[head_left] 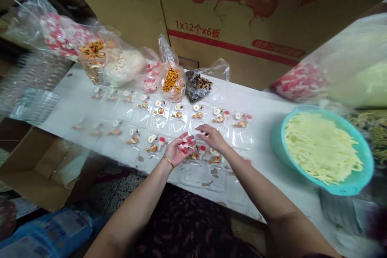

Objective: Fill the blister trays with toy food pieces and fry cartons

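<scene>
Cardboard carton, very large, printed in red, standing behind the worktop; worktop, long, white, its surface worn through in patches near the front edge; open cardboard box, below the worktop at left; turquoise tub, at the right end, heaped with pale yellow strips; clear bags along the back edge, among them one of yellow-orange pieces and one of dark brown pieces; left hand, palm up above the front row, fingers partly curled, cupping several red-and-white pieces; right hand, just beside it, half open, fingers bent, any hold at the fingertips too small to tell; clear trays, two rows, bearing small coloured items; red-and-white pieces, in the left hand, similar ones lying in some trays.
</scene>
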`<state>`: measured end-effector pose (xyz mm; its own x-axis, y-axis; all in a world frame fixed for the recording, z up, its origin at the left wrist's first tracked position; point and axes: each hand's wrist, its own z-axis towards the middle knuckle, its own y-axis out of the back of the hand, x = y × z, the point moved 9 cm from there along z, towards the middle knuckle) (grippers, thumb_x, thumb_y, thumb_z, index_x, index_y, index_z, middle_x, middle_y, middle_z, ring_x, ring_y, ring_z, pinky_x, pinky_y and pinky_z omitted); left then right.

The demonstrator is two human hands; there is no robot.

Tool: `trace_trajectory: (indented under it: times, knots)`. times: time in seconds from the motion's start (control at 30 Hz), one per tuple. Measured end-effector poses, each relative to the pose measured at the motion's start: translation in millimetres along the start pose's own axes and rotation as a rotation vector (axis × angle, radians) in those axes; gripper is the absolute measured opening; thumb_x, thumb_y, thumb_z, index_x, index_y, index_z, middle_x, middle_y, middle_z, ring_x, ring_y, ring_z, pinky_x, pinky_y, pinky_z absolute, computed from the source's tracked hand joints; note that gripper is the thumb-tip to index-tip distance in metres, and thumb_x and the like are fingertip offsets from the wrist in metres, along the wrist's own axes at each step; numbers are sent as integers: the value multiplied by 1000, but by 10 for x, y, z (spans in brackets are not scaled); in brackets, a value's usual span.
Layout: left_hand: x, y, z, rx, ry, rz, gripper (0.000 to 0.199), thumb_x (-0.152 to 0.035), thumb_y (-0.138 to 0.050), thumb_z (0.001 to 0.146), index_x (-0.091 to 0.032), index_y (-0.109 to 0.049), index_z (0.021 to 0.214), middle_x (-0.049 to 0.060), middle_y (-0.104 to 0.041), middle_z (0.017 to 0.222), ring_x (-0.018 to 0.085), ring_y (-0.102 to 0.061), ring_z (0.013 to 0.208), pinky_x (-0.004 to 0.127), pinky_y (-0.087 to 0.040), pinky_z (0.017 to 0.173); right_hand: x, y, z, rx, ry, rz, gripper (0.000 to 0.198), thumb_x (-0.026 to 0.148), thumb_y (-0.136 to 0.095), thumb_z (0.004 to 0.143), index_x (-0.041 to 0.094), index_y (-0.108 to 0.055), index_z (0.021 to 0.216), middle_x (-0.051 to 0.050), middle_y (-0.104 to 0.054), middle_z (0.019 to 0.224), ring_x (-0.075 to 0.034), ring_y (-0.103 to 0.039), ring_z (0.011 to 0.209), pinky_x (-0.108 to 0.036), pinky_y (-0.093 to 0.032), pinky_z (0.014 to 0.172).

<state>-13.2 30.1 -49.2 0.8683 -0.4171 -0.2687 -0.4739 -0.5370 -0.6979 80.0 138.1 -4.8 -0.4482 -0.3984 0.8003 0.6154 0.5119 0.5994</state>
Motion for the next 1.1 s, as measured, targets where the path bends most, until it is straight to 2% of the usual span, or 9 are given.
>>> trace_trajectory:
  times: [0.1, 0.17, 0.23, 0.33, 0.47, 0.63, 0.8, 0.97, 1.1]
  knots:
    - [59, -20, 20, 9, 20, 18, 35, -9, -46, 71, -18, -54, 103, 5, -63, 89, 18, -61, 78, 45, -47, 78, 480, -364, -123, 138, 149, 21, 22, 23, -54, 76, 22, -63, 96, -5, -60, 92, -16, -54, 87, -30, -42, 78]
    - [104, 12, 11, -23, 44, 44, 34, -11, -47, 72, -18, -54, 104, 5, -63, 86, 18, -61, 75, 45, -48, 76, 492, -459, -173, 147, 110, 20, 16, 20, -53, 76, 20, -65, 87, -4, -60, 83, -14, -54, 79, -28, -42, 72]
    - [133, 46, -13, -30, 68, 62, 34, -13, -48, 74, -18, -52, 107, 7, -63, 91, 21, -61, 81, 47, -48, 75, 312, -432, -178, 108, 9, 74, 14, 20, -51, 77, 18, -64, 82, -3, -60, 76, -12, -54, 70, -25, -42, 66]
    - [106, 142, -75, -31, 66, 49, 35, -16, -49, 74, -18, -51, 109, 12, -60, 104, 25, -58, 94, 48, -46, 79, -123, -129, -71, -67, -146, 101, 16, 24, -49, 78, 17, -63, 82, -2, -60, 74, -12, -54, 65, -24, -43, 62]
    - [17, 378, -208, -98, 17, 14, 35, -17, -49, 74, -17, -51, 109, 13, -56, 113, 26, -56, 99, 46, -47, 80, -517, 396, 319, -259, -143, -162, 18, 19, -46, 78, 16, -63, 86, -7, -61, 86, -17, -54, 81, -30, -42, 76]
    - [-43, 583, -375, -151, -26, -5, 37, -17, -49, 73, -18, -51, 110, 13, -55, 116, 26, -55, 102, 45, -47, 80, -820, 335, 770, -54, -79, -440, 24, 17, -43, 80, 19, -63, 93, -6, -58, 109, -19, -49, 101, -31, -39, 85]
    - [-151, 566, -398, -116, -65, -66, 37, -15, -49, 73, -18, -52, 109, 12, -53, 118, 26, -53, 104, 46, -46, 82, -1022, 208, 683, 23, -133, -529, 31, 16, -40, 82, 22, -59, 106, -3, -50, 123, -19, -47, 109, -33, -37, 91]
    - [-267, 338, -280, -27, -87, -91, 36, -16, -48, 73, -19, -51, 109, 11, -50, 123, 27, -50, 109, 47, -43, 86, -888, 124, 555, 77, -185, -556, 39, 7, -44, 76, 22, -57, 110, -4, -46, 128, -28, -32, 122, -49, -25, 97]
    - [-323, 230, -174, -20, -96, -78, 41, -14, -47, 71, -20, -49, 111, 11, -52, 118, 24, -53, 104, 43, -45, 83, -216, -116, 420, -2, -81, -153, 27, 23, -47, 81, 20, -61, 103, -8, -59, 110, -22, -50, 103, -39, -39, 88]
